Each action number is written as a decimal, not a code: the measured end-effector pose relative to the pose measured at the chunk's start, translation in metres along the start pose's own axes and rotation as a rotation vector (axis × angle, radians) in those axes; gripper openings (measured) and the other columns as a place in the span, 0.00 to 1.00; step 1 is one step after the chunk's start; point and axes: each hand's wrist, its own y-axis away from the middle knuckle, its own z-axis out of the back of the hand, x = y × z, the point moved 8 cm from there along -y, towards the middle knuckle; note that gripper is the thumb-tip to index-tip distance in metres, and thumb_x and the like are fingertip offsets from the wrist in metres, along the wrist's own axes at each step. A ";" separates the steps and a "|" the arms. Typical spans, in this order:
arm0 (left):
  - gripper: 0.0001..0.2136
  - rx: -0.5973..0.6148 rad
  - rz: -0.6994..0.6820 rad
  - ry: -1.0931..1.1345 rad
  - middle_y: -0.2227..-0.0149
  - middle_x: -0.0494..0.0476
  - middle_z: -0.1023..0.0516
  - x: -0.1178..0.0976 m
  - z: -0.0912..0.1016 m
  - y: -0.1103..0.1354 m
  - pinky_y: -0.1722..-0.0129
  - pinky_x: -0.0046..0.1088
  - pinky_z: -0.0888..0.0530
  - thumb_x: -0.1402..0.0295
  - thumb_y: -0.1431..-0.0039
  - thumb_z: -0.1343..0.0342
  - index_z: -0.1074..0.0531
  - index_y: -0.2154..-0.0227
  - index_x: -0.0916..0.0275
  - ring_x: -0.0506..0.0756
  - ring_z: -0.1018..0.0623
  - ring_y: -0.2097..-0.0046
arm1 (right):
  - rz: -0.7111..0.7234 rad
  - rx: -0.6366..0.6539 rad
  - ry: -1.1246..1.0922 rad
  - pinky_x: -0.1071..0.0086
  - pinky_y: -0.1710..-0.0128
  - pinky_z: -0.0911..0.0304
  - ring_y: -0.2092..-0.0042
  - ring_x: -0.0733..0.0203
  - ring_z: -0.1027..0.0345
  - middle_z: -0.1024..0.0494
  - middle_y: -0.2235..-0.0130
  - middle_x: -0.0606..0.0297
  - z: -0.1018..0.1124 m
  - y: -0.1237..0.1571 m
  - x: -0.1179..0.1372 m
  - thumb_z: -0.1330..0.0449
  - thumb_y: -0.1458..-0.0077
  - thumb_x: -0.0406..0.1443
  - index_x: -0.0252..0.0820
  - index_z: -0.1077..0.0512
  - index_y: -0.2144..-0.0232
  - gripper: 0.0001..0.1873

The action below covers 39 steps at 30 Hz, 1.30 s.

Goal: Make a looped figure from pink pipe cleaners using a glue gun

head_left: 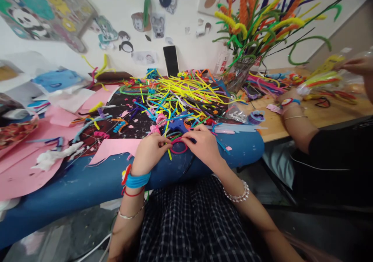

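Note:
A magenta pipe cleaner [178, 152] is bent into a loop between my two hands at the front edge of the table. My left hand [151, 151] pinches it on the left side, beside the end of a yellow pipe cleaner [169, 155]. On the other side, my right hand [205, 145] grips it between thumb and fingers. Just beyond my fingertips lies a blue glue gun [178, 124], partly covered by loose pipe cleaners. Fluffy pink pieces [161, 119] sit to the left of the glue gun.
A heap of yellow pipe cleaners [189, 90] spreads behind my hands. Pink sheets [116, 150] lie left. A phone [171, 61] leans on the wall; a glass vase [237, 75] holds pipe-cleaner stems. Translucent glue sticks [241, 127] lie right, near a co-worker's arm [297, 122].

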 end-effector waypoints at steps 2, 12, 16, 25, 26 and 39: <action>0.06 0.001 -0.002 -0.002 0.71 0.55 0.24 0.000 0.000 0.001 0.69 0.30 0.34 0.68 0.44 0.39 0.17 0.67 0.61 0.55 0.26 0.68 | -0.002 0.000 0.001 0.67 0.64 0.36 0.60 0.57 0.29 0.23 0.69 0.62 -0.001 0.001 0.000 0.35 0.43 0.36 0.47 0.19 0.69 0.04; 0.06 0.008 0.001 -0.004 0.71 0.53 0.24 0.003 -0.003 0.002 0.70 0.29 0.35 0.68 0.42 0.39 0.17 0.68 0.59 0.54 0.27 0.69 | 0.016 -0.006 -0.004 0.66 0.65 0.35 0.60 0.57 0.29 0.21 0.70 0.64 -0.003 0.000 0.000 0.34 0.44 0.35 0.48 0.19 0.70 0.03; 0.06 -0.004 -0.016 -0.004 0.72 0.53 0.24 0.003 -0.004 0.002 0.70 0.30 0.36 0.67 0.42 0.40 0.17 0.68 0.59 0.54 0.27 0.70 | 0.017 -0.016 -0.016 0.66 0.64 0.35 0.60 0.56 0.29 0.21 0.70 0.64 -0.002 0.001 -0.001 0.34 0.44 0.35 0.47 0.19 0.69 0.03; 0.05 -0.025 -0.121 0.017 0.72 0.52 0.28 0.005 -0.007 0.003 0.71 0.29 0.37 0.67 0.40 0.40 0.19 0.67 0.59 0.54 0.28 0.69 | 0.024 -0.040 -0.057 0.64 0.62 0.34 0.60 0.56 0.29 0.20 0.70 0.64 -0.004 0.003 -0.004 0.33 0.44 0.35 0.46 0.19 0.69 0.03; 0.05 -0.026 -0.129 0.021 0.72 0.52 0.28 0.006 -0.007 0.003 0.72 0.29 0.37 0.68 0.40 0.40 0.20 0.68 0.59 0.54 0.29 0.69 | 0.025 -0.041 -0.062 0.64 0.62 0.34 0.60 0.56 0.29 0.20 0.70 0.64 -0.004 0.004 -0.004 0.34 0.44 0.35 0.47 0.19 0.70 0.03; 0.03 0.000 -0.180 0.231 0.73 0.49 0.27 0.001 -0.006 0.007 0.73 0.27 0.38 0.68 0.42 0.40 0.24 0.68 0.61 0.50 0.33 0.74 | 0.071 -0.109 -0.163 0.60 0.57 0.32 0.60 0.54 0.29 0.17 0.66 0.65 0.000 0.010 -0.003 0.34 0.44 0.32 0.46 0.21 0.67 0.03</action>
